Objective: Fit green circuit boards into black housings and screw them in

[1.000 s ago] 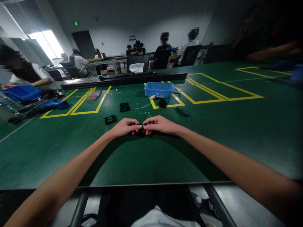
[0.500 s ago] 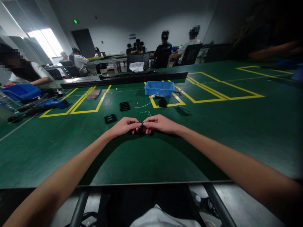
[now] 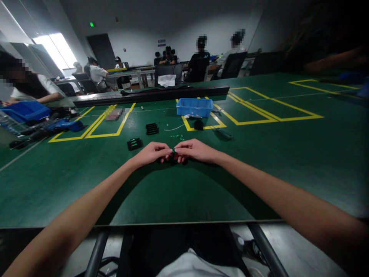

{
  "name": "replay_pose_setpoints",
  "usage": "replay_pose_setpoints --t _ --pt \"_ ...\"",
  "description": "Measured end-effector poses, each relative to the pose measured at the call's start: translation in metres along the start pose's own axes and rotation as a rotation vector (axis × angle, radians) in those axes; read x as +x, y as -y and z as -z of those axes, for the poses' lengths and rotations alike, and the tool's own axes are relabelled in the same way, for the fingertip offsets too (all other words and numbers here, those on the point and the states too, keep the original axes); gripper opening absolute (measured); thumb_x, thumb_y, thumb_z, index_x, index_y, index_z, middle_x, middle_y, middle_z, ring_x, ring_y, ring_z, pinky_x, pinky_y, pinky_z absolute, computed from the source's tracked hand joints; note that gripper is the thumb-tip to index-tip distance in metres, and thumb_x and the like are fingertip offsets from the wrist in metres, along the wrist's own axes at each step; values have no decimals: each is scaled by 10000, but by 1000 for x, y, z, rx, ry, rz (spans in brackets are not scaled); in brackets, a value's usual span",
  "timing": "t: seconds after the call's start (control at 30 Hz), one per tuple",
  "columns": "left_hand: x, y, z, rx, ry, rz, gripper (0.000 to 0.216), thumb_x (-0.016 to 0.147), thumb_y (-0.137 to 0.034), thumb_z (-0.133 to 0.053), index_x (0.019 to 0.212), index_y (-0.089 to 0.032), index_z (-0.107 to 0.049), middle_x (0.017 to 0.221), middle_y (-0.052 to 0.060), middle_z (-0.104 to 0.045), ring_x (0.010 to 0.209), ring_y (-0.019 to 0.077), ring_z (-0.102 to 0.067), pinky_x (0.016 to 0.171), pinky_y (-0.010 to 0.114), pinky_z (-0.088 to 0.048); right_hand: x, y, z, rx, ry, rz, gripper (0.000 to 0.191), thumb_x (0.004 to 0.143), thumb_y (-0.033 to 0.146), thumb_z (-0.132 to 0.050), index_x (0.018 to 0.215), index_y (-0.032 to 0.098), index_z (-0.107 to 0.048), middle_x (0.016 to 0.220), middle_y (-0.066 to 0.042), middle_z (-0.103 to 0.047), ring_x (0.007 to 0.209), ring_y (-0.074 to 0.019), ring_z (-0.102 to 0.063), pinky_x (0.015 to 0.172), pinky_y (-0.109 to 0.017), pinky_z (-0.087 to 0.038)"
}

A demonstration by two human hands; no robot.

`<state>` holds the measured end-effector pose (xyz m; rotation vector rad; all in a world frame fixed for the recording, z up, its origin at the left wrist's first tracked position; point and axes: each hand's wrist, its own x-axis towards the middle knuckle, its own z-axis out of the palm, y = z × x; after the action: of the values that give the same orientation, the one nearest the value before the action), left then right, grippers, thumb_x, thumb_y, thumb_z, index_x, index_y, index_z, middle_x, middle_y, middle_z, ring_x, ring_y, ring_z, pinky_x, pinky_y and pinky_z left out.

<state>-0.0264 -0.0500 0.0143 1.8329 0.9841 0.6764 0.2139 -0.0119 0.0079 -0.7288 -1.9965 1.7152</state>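
My left hand point(image 3: 152, 152) and my right hand point(image 3: 193, 150) meet over the green table point(image 3: 178, 192), fingers curled and pinched together. Between the fingertips sits a small green part point(image 3: 173, 151), held from both sides above a small black piece point(image 3: 173, 160) that is mostly hidden under the fingers. A black holder with green parts point(image 3: 134, 144) lies just left of my left hand. A few loose green parts point(image 3: 178, 136) lie on the table beyond my hands.
A second black holder point(image 3: 152, 129), a blue bin point(image 3: 194, 107), a black block point(image 3: 198, 125) and a dark tool point(image 3: 222, 134) lie further back. A long black rail point(image 3: 150, 96) crosses the table. People sit at the left and at far tables.
The hands stay pinched together on the small part. The view has shifted slightly; the dark strip seen between the fingertips a second ago no longer shows.
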Motion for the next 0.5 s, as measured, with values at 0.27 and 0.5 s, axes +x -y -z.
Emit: replay_pose_setpoints --t 0.27,0.5 --pt "0 -1 -1 5 3 4 365 899 -474 -645 871 -112 -682 761 27 -654 601 88 -566 577 205 -424 1 -2 0 4 0 2 408 906 461 -685 1119 112 -678 862 -92 -763 741 -159 -713 713 -286 -545" --pt "0 0 -1 13 2 3 350 877 -472 -669 877 -122 -682 754 24 -655 611 98 -578 594 215 -444 2 -2 0 3 2 12 386 911 450 -680 1110 119 -681 865 -92 -763 759 -166 -718 714 -287 -544"
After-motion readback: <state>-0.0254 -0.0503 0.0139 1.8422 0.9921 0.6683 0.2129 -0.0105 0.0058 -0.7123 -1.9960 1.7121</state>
